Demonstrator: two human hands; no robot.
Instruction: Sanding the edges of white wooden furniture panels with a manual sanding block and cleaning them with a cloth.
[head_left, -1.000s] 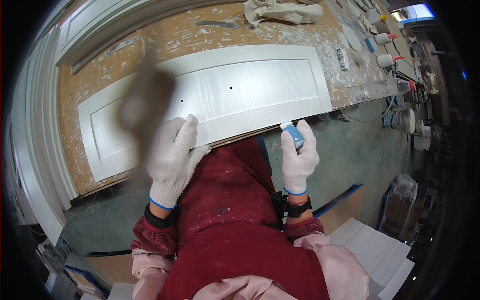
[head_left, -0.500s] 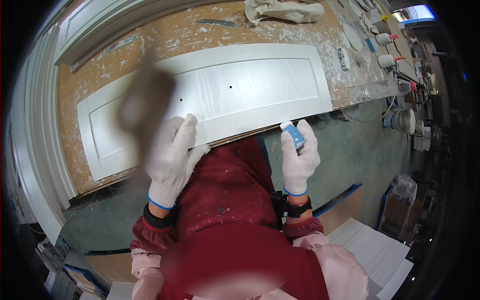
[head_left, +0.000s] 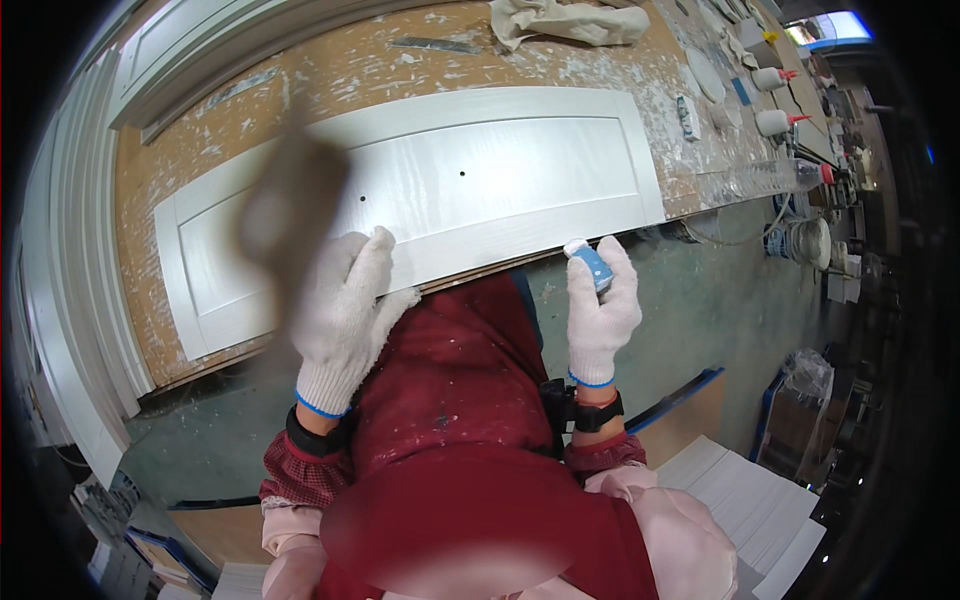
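Here your right hand [head_left: 601,318], in a white knit glove with a blue cuff, is closed around a small blue-and-white object [head_left: 592,264], possibly a tube or small bottle; its white tip shows above your fingers, just beside the near edge of the white door panel [head_left: 420,195]. Your left hand [head_left: 343,318], gloved alike, is raised over the near edge of the same panel with its fingers curled; a blurred brown shape [head_left: 290,205] stands above it, and the view does not show whether the hand grips it. The panel lies flat on a paint-spattered brown workbench [head_left: 300,85], with two small dark holes [head_left: 462,173] in its recessed centre. A crumpled pale cloth [head_left: 560,20] lies at the far side of the bench, well apart from both hands. White squeeze bottles with red tips [head_left: 775,122] stand at the bench's right end. Your red apron [head_left: 460,420] fills the lower centre.
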